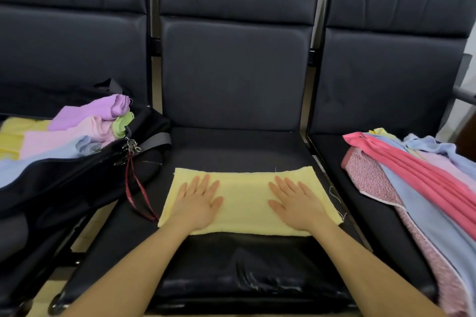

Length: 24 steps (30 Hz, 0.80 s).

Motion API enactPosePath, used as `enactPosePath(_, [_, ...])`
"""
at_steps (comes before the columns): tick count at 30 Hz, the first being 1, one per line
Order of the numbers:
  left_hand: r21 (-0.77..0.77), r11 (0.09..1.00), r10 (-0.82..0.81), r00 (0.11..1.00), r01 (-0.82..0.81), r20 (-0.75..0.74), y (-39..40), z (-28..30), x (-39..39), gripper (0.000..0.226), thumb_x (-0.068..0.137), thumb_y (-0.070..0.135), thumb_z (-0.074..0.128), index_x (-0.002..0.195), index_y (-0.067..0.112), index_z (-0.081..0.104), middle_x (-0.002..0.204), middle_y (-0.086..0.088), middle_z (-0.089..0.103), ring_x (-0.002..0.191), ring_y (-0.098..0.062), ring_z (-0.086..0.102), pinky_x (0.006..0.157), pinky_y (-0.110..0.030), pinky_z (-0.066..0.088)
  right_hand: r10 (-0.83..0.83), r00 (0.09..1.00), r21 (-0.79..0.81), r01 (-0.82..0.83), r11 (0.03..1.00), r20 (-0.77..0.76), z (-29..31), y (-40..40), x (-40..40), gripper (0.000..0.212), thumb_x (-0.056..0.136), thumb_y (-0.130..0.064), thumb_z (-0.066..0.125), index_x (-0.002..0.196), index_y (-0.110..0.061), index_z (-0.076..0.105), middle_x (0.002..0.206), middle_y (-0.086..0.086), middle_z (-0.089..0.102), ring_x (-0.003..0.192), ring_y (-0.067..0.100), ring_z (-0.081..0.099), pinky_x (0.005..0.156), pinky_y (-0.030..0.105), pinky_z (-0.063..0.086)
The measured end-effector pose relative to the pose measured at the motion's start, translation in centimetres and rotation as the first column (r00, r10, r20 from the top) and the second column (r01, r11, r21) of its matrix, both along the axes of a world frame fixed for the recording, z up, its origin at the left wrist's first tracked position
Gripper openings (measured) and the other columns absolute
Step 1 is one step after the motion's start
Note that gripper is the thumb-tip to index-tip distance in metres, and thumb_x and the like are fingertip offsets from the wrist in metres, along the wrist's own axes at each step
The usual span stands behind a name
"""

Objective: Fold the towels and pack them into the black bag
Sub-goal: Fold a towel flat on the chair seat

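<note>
Hands (199,203) flat on yellow towel (244,203)

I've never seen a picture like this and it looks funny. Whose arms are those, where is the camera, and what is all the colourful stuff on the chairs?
There is no machine here, just a person. The camera sits on the person's head and looks down, so you see their own two arms reaching out from the bottom of the picture.

The left hand and the right hand both lie flat, fingers straight, pressing on a yellow towel. Neither hand is holding anything. The towel is spread on the middle seat of a row of dark chairs.

On the left seat is an open black bag with folded towels already stacked in it: purple, pink, green, blue and yellow. A red cord hangs from the bag.

On the right seat lies a pile of unfolded cloths, pink, blue and patterned, waiting their turn.
</note>
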<state>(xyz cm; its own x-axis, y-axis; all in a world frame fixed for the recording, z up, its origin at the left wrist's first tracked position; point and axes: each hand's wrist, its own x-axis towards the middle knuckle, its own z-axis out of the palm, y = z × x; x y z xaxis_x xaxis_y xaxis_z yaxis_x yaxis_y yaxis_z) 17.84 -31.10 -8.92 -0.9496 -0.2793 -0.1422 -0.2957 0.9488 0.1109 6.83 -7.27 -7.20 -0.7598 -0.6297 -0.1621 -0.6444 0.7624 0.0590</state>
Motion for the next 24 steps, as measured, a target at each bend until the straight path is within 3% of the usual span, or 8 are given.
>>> enactPosePath(2, [0.000, 1.000, -0.010, 1.000, 0.010, 0.029, 0.4, 0.3, 0.7, 0.057, 0.100, 0.051, 0.009, 0.152, 0.033, -0.005, 0.159, 0.005, -0.017, 0.146, -0.017, -0.016, 0.117, -0.039, -0.010, -0.008, 1.000, 0.015, 0.008, 1.000, 0.021, 0.4, 0.3, 0.9, 0.074, 0.088, -0.064, -0.011, 0.153, -0.030, -0.006, 0.160, -0.008, -0.012, 0.148, 0.012, -0.010, 0.119, 0.036, -0.006])
enactPosePath(4, [0.025, 1.000, -0.016, 0.999, 0.015, 0.052, 0.7, 0.5, 1.3, 0.056, 0.100, 0.051, 0.009, 0.152, 0.034, -0.004, 0.159, 0.005, -0.016, 0.146, -0.017, -0.016, 0.117, -0.039, -0.010, -0.011, 0.999, 0.033, 0.010, 0.999, 0.034, 0.7, 0.7, 1.6, 0.058, 0.101, -0.051, 0.008, 0.153, -0.030, -0.004, 0.160, -0.008, -0.011, 0.148, 0.012, -0.009, 0.118, 0.036, -0.007])
enactPosePath(6, [0.039, 0.999, 0.009, 1.000, -0.010, 0.026, 1.0, 0.7, 2.0, 0.056, 0.101, 0.051, 0.011, 0.152, 0.035, -0.003, 0.160, 0.002, -0.013, 0.147, -0.020, -0.012, 0.118, -0.041, -0.007, -0.018, 0.998, 0.043, 0.015, 0.999, 0.060, 0.8, 1.1, 2.2, 0.056, 0.102, -0.050, 0.011, 0.153, -0.030, -0.002, 0.161, -0.008, -0.010, 0.148, 0.012, -0.008, 0.118, 0.037, -0.006])
enactPosePath(8, [0.005, 0.993, 0.121, 0.986, -0.121, -0.115, 1.1, 1.1, 2.3, 0.056, 0.101, 0.050, 0.019, 0.152, 0.037, 0.001, 0.161, -0.004, 0.001, 0.146, -0.028, 0.005, 0.116, -0.044, 0.006, -0.041, 0.995, 0.023, 0.039, 0.999, 0.090, 1.0, 1.3, 2.5, 0.056, 0.103, -0.049, 0.015, 0.154, -0.030, 0.003, 0.161, -0.007, -0.008, 0.148, 0.013, -0.006, 0.118, 0.038, -0.005])
enactPosePath(12, [-0.135, 0.927, 0.288, 0.897, -0.349, -0.336, 0.3, 1.7, 3.0, 0.058, 0.102, 0.039, 0.032, 0.152, 0.039, 0.003, 0.135, -0.007, 0.043, 0.116, -0.027, 0.043, 0.095, -0.036, 0.032, -0.071, 0.994, -0.057, 0.076, 0.995, 0.085, 2.0, 0.5, 2.5, 0.054, 0.103, -0.044, 0.027, 0.153, -0.027, 0.017, 0.162, -0.004, 0.001, 0.148, 0.013, 0.001, 0.118, 0.041, -0.001])
enactPosePath(16, [-0.165, 0.922, 0.288, 0.906, -0.350, -0.311, -0.2, 1.0, 3.1, 0.062, 0.101, 0.035, 0.038, 0.151, 0.038, 0.002, 0.124, -0.004, 0.047, 0.108, -0.022, 0.047, 0.090, -0.032, 0.035, -0.013, 0.996, -0.128, 0.025, 0.991, 0.092, 2.1, -1.0, 2.7, 0.052, 0.101, -0.043, 0.036, 0.150, -0.032, 0.024, 0.161, -0.006, 0.009, 0.147, 0.011, 0.007, 0.118, 0.040, 0.001])
enactPosePath(20, [-0.118, 0.934, 0.280, 0.895, -0.338, -0.348, -0.4, 0.9, 2.6, 0.059, 0.098, 0.023, 0.043, 0.150, 0.032, 0.015, 0.111, -0.003, 0.058, 0.102, -0.023, 0.053, 0.088, -0.032, 0.035, 0.024, 0.994, -0.125, -0.011, 0.992, 0.103, 0.7, -1.2, 2.7, 0.052, 0.101, -0.051, 0.027, 0.151, -0.038, 0.019, 0.161, -0.010, 0.005, 0.148, 0.010, 0.003, 0.118, 0.037, 0.000])
enactPosePath(24, [0.104, 0.964, 0.267, 0.851, -0.247, -0.452, -0.6, 2.1, 2.9, 0.048, 0.097, 0.018, 0.045, 0.144, 0.025, 0.031, 0.108, -0.007, 0.058, 0.094, -0.027, 0.058, 0.081, -0.034, 0.040, 0.014, 0.994, -0.072, -0.007, 0.997, 0.105, -0.2, -1.4, 2.5, 0.059, 0.097, -0.061, 0.019, 0.152, -0.041, 0.008, 0.161, -0.011, -0.004, 0.148, 0.010, -0.005, 0.118, 0.040, -0.004])
